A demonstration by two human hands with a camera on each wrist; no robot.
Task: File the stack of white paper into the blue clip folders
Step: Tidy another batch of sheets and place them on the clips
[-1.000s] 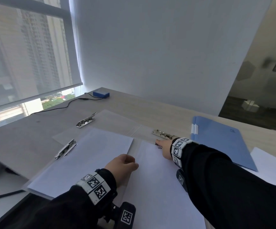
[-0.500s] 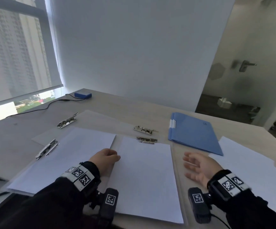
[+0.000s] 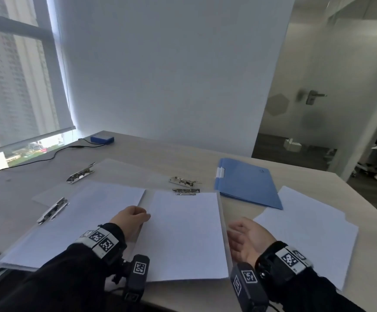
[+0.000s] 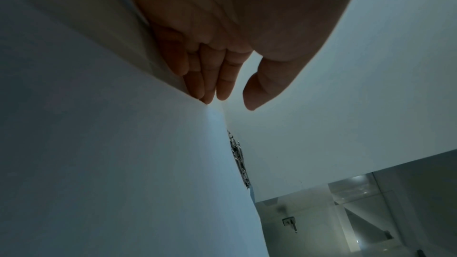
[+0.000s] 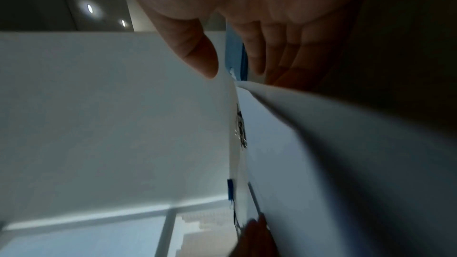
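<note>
- Left hand (image 3: 130, 218) sits on the seam between the two sheets in the open folder, fingers curled under and knuckles down, gripping nothing. It reads as a weight pinning the spread flat so the pages stay squared.
- Right hand (image 3: 248, 238) hovers by the right edge of the near sheet (image 3: 186, 233), palm turned in and fingers loosely spread, with nothing in it. It looks ready either to nudge that edge or to swing right for more paper.
- The near sheet has its far edge tucked at the metal clip (image 3: 185, 190), which lies flat (so this page looks filed; I can't tell whether the clip is fully snapped down).
- The left sheet (image 3: 88, 212) lies on the other half of the folder, beside its own side clip (image 3: 52, 210).
- The remaining stack of white paper (image 3: 313, 230) waits on the bench (image 3: 160, 152) to the right, close to the right hand. That placement looks deliberate, as supply on the working side.
- A closed blue folder (image 3: 248, 185) lies at far right, just beyond the stack, probably next to be filled.
- Two more clips lie farther back on the clear cover, one far left (image 3: 80, 174) and one centre (image 3: 183, 181), both loose-looking.
</note>
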